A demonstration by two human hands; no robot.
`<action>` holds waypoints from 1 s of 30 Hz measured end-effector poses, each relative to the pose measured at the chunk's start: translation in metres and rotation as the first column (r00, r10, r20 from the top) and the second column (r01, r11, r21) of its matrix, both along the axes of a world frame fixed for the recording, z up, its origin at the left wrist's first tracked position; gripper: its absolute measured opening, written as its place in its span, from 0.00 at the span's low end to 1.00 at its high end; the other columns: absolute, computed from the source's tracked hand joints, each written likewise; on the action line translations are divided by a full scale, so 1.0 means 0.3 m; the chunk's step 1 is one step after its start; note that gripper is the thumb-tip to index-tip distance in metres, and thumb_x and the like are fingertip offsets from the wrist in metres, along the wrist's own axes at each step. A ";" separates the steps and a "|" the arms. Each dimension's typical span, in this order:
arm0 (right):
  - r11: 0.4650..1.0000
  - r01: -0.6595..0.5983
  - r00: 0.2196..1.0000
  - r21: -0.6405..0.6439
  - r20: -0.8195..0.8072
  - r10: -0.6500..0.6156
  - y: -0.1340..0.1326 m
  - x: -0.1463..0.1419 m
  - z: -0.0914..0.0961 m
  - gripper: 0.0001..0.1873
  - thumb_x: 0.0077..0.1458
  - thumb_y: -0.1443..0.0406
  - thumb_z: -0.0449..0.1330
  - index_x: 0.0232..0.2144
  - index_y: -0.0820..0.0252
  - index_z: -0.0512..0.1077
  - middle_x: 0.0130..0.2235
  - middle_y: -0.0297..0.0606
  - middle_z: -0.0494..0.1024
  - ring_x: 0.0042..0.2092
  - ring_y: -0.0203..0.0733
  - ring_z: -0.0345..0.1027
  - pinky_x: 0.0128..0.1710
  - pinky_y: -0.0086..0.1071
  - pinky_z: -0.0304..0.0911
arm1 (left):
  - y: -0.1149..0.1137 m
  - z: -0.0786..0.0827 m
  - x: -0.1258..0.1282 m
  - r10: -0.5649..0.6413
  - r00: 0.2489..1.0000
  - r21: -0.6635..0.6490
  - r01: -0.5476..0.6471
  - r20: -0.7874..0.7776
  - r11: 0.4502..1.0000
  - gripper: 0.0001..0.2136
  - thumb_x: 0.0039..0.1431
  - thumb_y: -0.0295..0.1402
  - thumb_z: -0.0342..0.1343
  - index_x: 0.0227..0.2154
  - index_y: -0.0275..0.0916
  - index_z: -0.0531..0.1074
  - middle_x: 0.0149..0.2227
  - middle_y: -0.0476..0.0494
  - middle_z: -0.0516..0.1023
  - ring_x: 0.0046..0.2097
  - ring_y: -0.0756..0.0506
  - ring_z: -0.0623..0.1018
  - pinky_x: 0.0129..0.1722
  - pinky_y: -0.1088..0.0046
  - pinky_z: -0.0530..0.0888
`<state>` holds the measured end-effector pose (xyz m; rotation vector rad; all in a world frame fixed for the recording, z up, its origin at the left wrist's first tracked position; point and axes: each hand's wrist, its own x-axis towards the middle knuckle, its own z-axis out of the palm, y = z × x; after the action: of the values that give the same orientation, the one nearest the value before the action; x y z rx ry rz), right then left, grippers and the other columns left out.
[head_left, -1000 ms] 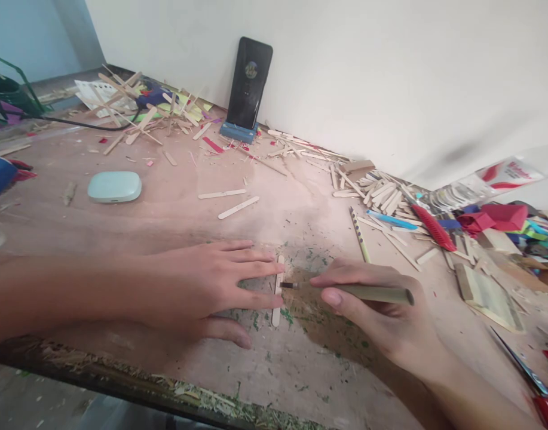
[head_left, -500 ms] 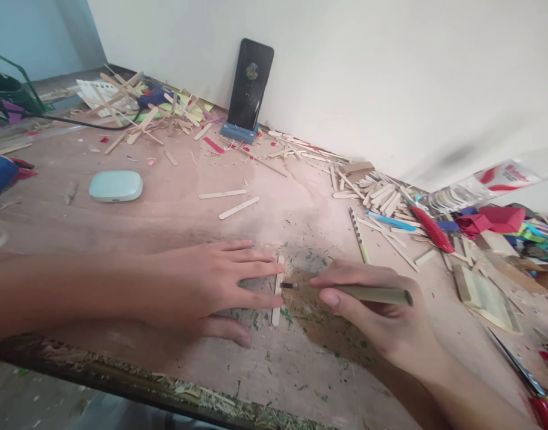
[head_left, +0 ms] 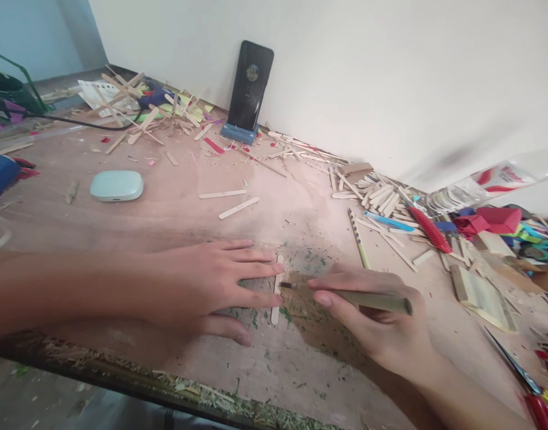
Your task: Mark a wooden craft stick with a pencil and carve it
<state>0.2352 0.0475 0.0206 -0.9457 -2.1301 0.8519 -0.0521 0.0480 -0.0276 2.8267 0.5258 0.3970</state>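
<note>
On the worktable lies a wooden craft stick (head_left: 276, 298), its long side running away from me. My left hand (head_left: 220, 283) is flat with its fingers spread; two fingertips press on the stick and the thumb rests on the wood. In a pen-like grip, my right hand (head_left: 381, 316) has a slim tool (head_left: 367, 300) with an olive handle. The tool's small dark tip meets the stick's right edge between my two fingertips. Whether that tip is a blade or a brush, I cannot tell. Small green scraps are scattered around the stick.
Two craft sticks (head_left: 238, 208) lie farther back, beside a pale earbud case (head_left: 116, 186). A phone (head_left: 250, 86) leans in a blue stand. To the right are a stick pile (head_left: 383, 194), a pencil (head_left: 358, 239), a red cutter (head_left: 430, 230), a wood block (head_left: 482, 298) and scissors (head_left: 518, 364).
The tool and my right hand have shifted very slightly. My left hand stays on the craft stick, and the view has moved a touch.
</note>
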 end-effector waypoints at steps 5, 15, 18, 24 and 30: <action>0.999 -0.010 1.000 0.036 0.025 0.010 -0.004 0.005 0.002 0.07 0.62 0.71 0.68 0.39 0.53 0.84 0.32 0.34 0.85 0.30 0.40 0.77 0.30 0.34 0.71 | 0.001 0.001 -0.002 0.000 1.000 0.004 0.000 -0.001 1.000 0.27 0.75 0.51 0.51 0.69 0.44 0.67 0.73 0.32 0.64 0.74 0.30 0.64 0.74 0.43 0.59; 0.998 -0.056 0.996 0.018 0.065 0.055 0.014 0.015 0.015 0.06 0.63 0.70 0.67 0.39 0.54 0.84 0.32 0.34 0.83 0.30 0.37 0.76 0.29 0.30 0.69 | -0.004 -0.006 -0.004 0.011 0.999 0.003 -0.011 0.032 1.000 0.27 0.74 0.50 0.53 0.69 0.44 0.68 0.73 0.33 0.64 0.74 0.30 0.65 0.74 0.44 0.59; 0.998 -0.058 0.998 0.021 0.040 0.057 0.019 0.020 0.010 0.06 0.63 0.70 0.67 0.38 0.55 0.84 0.32 0.34 0.84 0.31 0.37 0.76 0.30 0.28 0.69 | -0.005 -0.010 -0.006 0.014 0.999 0.007 -0.015 0.029 1.000 0.26 0.74 0.50 0.53 0.69 0.45 0.68 0.74 0.34 0.63 0.74 0.32 0.64 0.75 0.46 0.58; 0.998 -0.059 0.998 0.003 0.034 0.058 0.016 0.008 0.014 0.06 0.62 0.71 0.67 0.37 0.56 0.84 0.30 0.33 0.82 0.29 0.34 0.74 0.28 0.26 0.67 | -0.003 -0.009 -0.004 0.014 1.000 0.009 -0.014 0.015 1.000 0.27 0.75 0.51 0.52 0.69 0.45 0.67 0.74 0.35 0.63 0.74 0.31 0.64 0.75 0.45 0.59; 1.000 -0.014 0.999 -0.015 0.037 0.015 0.006 -0.005 0.010 0.04 0.63 0.69 0.68 0.38 0.56 0.84 0.30 0.33 0.82 0.28 0.36 0.73 0.26 0.29 0.67 | -0.002 -0.008 0.001 0.009 1.000 0.038 -0.008 -0.005 0.999 0.26 0.76 0.51 0.50 0.69 0.45 0.68 0.73 0.35 0.64 0.74 0.30 0.64 0.73 0.41 0.61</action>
<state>0.2337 0.0493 0.0236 -0.9615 -2.1676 0.8640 -0.0517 0.0475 -0.0301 2.8636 0.5373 0.4054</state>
